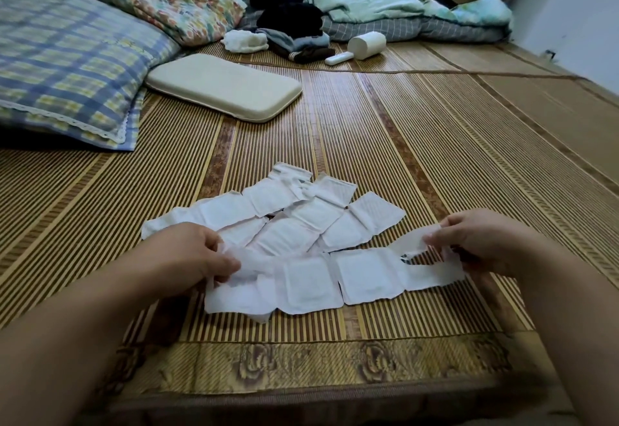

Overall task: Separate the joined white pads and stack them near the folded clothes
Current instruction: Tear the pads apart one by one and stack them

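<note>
A strip of joined white pads (335,278) stretches across the bamboo mat (435,144) between my hands. My left hand (197,255) pinches its left end, where the pad is crumpled. My right hand (479,241) grips the right end, and the last pad there is partly torn away from the strip. Behind it lie more joined white pads (288,214) in loose, overlapping rows. The folded clothes (294,37) sit far back in a dark pile.
A cream foam cushion (224,85) lies behind the pads. A plaid pillow (67,57) is at the left, floral bedding (174,0) behind it. A white lint roller (361,45) and a white cloth (244,40) rest by the clothes. Green quilts (402,7) line the back.
</note>
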`<state>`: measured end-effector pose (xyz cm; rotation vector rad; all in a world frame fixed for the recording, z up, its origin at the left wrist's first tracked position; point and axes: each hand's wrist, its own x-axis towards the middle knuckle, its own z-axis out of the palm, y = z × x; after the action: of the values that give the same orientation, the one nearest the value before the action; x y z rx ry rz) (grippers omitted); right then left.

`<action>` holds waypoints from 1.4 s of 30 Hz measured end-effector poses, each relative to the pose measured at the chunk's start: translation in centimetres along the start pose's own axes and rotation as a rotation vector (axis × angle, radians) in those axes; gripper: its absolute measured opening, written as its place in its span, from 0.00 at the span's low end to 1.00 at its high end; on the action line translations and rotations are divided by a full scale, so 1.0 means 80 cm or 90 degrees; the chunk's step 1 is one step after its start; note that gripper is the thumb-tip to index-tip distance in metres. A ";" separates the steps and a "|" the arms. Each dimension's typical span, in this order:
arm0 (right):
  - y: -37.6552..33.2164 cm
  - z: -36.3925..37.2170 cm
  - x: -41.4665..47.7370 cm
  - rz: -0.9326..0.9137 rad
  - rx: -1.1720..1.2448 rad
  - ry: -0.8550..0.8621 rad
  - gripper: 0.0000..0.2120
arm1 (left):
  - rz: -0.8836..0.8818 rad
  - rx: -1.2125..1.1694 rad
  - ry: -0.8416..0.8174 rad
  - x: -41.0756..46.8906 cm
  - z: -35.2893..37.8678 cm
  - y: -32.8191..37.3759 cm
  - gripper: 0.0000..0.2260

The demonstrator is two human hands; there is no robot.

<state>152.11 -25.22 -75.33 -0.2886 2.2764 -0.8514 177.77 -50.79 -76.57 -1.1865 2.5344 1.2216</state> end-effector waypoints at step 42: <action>-0.013 0.071 -0.007 -0.113 -0.223 0.035 0.10 | 0.059 0.322 -0.007 0.017 0.051 0.042 0.16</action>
<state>156.30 -28.60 -77.46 -0.6393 2.4739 -0.5451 173.56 -47.48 -77.75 -0.9450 2.6779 0.5327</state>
